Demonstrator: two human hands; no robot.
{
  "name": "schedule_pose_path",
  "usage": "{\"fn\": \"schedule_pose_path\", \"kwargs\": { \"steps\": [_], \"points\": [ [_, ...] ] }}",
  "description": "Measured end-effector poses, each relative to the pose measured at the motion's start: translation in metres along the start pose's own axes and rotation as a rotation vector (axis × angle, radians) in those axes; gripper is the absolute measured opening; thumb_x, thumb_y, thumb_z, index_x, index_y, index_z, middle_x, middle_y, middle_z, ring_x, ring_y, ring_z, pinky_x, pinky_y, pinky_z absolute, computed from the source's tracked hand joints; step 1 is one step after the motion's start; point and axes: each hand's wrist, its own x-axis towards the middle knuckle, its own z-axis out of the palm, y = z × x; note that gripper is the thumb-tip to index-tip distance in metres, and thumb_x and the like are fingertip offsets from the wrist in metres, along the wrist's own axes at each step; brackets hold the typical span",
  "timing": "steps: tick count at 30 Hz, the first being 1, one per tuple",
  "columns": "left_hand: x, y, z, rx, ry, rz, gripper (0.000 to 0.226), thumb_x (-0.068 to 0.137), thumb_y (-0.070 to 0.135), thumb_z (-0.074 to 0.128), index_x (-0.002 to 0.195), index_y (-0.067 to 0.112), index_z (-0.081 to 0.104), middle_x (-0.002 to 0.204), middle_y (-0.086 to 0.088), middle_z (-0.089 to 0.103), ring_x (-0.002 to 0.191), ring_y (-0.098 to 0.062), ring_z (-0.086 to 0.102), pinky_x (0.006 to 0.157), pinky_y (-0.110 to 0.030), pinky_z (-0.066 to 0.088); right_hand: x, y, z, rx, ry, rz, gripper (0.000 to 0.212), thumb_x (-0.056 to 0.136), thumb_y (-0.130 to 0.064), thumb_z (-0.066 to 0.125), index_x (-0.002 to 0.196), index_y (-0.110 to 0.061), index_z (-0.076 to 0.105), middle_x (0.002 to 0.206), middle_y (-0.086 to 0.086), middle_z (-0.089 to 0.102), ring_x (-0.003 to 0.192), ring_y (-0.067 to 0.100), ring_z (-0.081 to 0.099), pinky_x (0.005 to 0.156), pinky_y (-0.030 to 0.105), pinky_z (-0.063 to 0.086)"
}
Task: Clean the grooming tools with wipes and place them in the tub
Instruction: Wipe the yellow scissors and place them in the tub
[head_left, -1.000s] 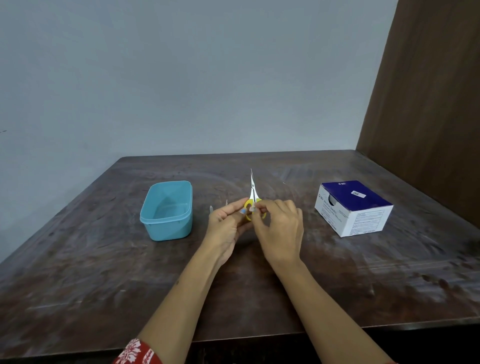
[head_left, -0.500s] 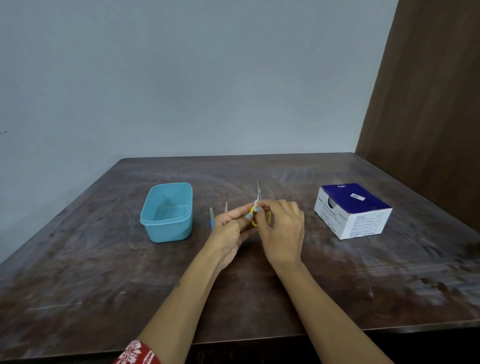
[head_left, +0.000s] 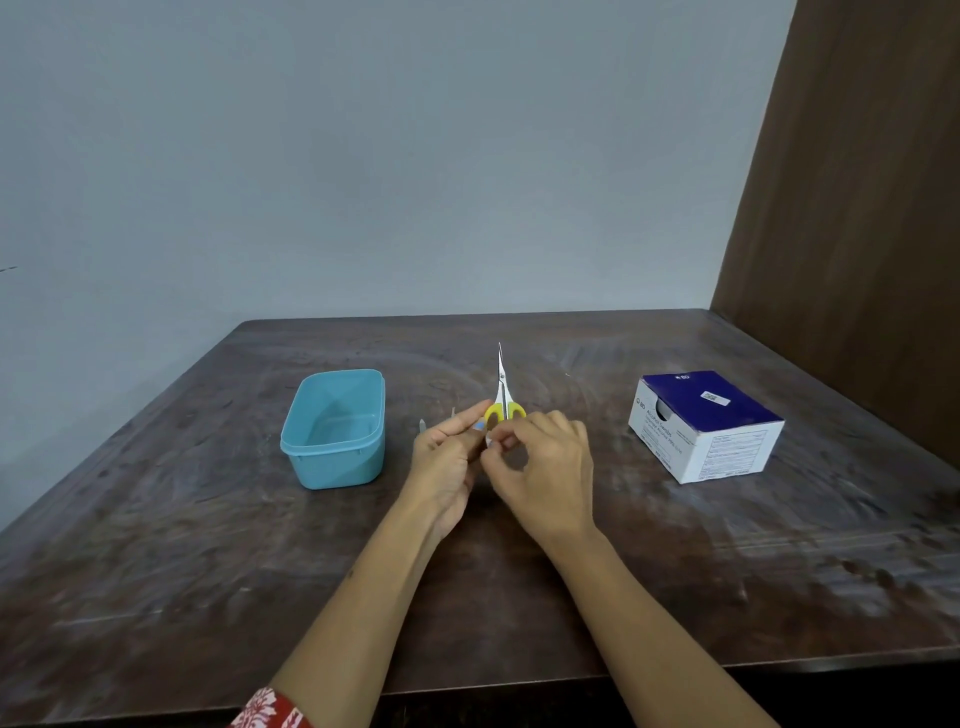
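Note:
Small scissors (head_left: 502, 402) with yellow handles lie on the table, blades pointing away from me. Just in front of them my left hand (head_left: 445, 460) and my right hand (head_left: 548, 467) meet, fingertips together. Both pinch a small white and blue wipe packet (head_left: 480, 427), mostly hidden by the fingers. The light blue tub (head_left: 332, 465) stands to the left of my left hand, and its visible inside holds nothing. The grey tips of two more tools (head_left: 422, 426) stick out behind my left hand.
A blue and white box of wipes (head_left: 704, 426) sits at the right of the dark wooden table (head_left: 208, 561). A brown panel (head_left: 857, 208) rises along the right edge and a grey wall stands behind.
Both hands have dropped slightly towards me, still pinching the packet together. More of the scissors' yellow handles shows above the fingers now.

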Motion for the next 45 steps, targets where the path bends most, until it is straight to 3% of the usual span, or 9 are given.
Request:
{"fn": "schedule_pose_path", "kwargs": {
  "steps": [9,16,21,28,33,36,39,45],
  "points": [
    [-0.003,-0.002,0.004,0.09,-0.056,0.062,0.021,0.088,-0.005,0.05,0.097,0.005,0.066,0.074,0.0,0.074,0.069,-0.008,0.069,0.062,-0.021,0.058,0.002,0.009,0.001,-0.229,0.14,-0.006,0.008,0.081,-0.022,0.062,0.081,-0.02,0.069,0.073,-0.003,0.065,0.068,0.02,0.056,0.068,0.03,0.033],
    [0.004,-0.004,-0.001,0.087,0.014,0.084,0.022,0.089,-0.007,0.05,0.102,0.003,0.065,0.088,-0.011,0.071,0.073,-0.014,0.07,0.062,-0.022,0.057,0.0,0.005,0.0,-0.178,0.06,0.001,0.006,0.075,-0.024,0.063,0.076,-0.024,0.069,0.071,-0.008,0.064,0.069,0.016,0.055,0.069,0.03,0.03],
    [0.004,-0.008,0.0,0.178,-0.024,0.059,0.024,0.089,-0.005,0.05,0.108,0.001,0.064,0.095,-0.011,0.07,0.079,-0.013,0.069,0.067,-0.023,0.058,0.002,0.009,-0.002,-0.212,0.114,0.015,0.017,0.081,-0.023,0.057,0.088,-0.025,0.072,0.077,-0.008,0.067,0.07,0.017,0.055,0.071,0.029,0.03],
    [0.005,-0.008,-0.003,0.171,0.015,0.094,0.026,0.088,-0.008,0.05,0.111,-0.002,0.062,0.077,0.0,0.073,0.07,-0.008,0.07,0.065,-0.021,0.058,0.0,0.004,-0.001,-0.184,0.049,0.033,0.008,0.073,-0.026,0.063,0.074,-0.026,0.071,0.068,-0.009,0.066,0.067,0.017,0.057,0.072,0.031,0.028],
    [0.003,-0.011,0.0,0.2,-0.03,0.072,0.026,0.088,-0.006,0.051,0.113,-0.004,0.061,0.086,-0.006,0.071,0.072,-0.008,0.069,0.063,-0.021,0.057,0.002,0.006,-0.003,-0.224,0.103,0.054,0.01,0.074,-0.022,0.067,0.082,-0.025,0.072,0.075,-0.009,0.068,0.069,0.017,0.057,0.075,0.032,0.029],
    [0.005,-0.011,-0.002,0.171,-0.003,0.1,0.026,0.088,-0.007,0.051,0.111,-0.002,0.062,0.084,-0.004,0.073,0.073,-0.01,0.07,0.066,-0.022,0.058,0.001,0.004,-0.003,-0.198,0.075,0.065,0.005,0.071,-0.025,0.068,0.075,-0.026,0.071,0.069,-0.009,0.067,0.068,0.016,0.057,0.074,0.033,0.029],
    [0.009,-0.011,-0.005,0.155,0.04,0.116,0.024,0.088,-0.004,0.053,0.108,0.002,0.064,0.095,-0.011,0.071,0.083,-0.017,0.068,0.071,-0.025,0.058,0.0,0.003,-0.001,-0.186,0.047,0.062,0.002,0.067,-0.027,0.068,0.069,-0.027,0.069,0.063,-0.01,0.065,0.065,0.014,0.056,0.074,0.033,0.028],
    [0.008,-0.013,-0.005,0.153,0.003,0.119,0.022,0.088,-0.007,0.051,0.106,-0.001,0.064,0.081,-0.004,0.074,0.076,-0.012,0.07,0.065,-0.023,0.058,0.001,0.004,-0.002,-0.201,0.092,0.052,0.015,0.079,-0.032,0.059,0.078,-0.026,0.072,0.07,-0.009,0.067,0.068,0.016,0.057,0.075,0.031,0.028]
  ]
}}
